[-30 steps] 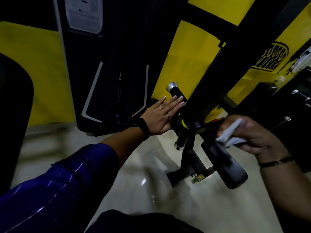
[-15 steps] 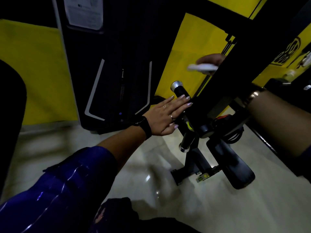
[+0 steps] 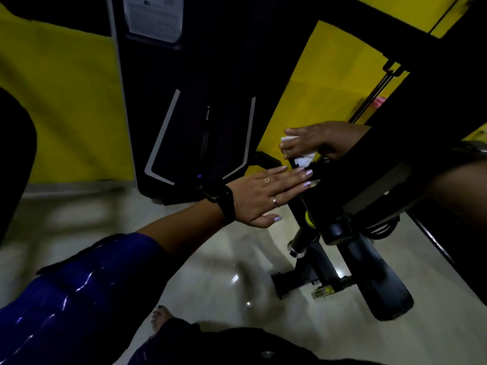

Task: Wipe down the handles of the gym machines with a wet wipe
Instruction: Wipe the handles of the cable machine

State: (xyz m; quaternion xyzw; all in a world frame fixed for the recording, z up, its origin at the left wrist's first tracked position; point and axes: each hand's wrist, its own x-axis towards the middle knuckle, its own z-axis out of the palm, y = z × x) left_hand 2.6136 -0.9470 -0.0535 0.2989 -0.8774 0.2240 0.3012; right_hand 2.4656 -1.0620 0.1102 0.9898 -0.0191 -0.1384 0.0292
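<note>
My left hand (image 3: 266, 193) lies flat with straight fingers, its fingertips touching the black handle (image 3: 303, 196) of the gym machine. My right hand (image 3: 313, 139) reaches in from behind the machine's black arm and holds a white wet wipe (image 3: 303, 158) wrapped over the handle's upper end. The handle's metal end cap is hidden under the wipe and the right hand. Part of my right forearm is hidden behind the machine's arm.
The machine's black pad (image 3: 376, 280) and base bracket (image 3: 297, 280) stand on the pale glossy floor (image 3: 210, 272). A tall black machine housing (image 3: 205, 106) with grey trim rises behind, against a yellow wall (image 3: 60, 101). My foot (image 3: 159, 316) shows at the bottom.
My right hand has come down from above the machine's arm with the wipe and now covers the handle's upper end. My left hand has stayed on the handle.
</note>
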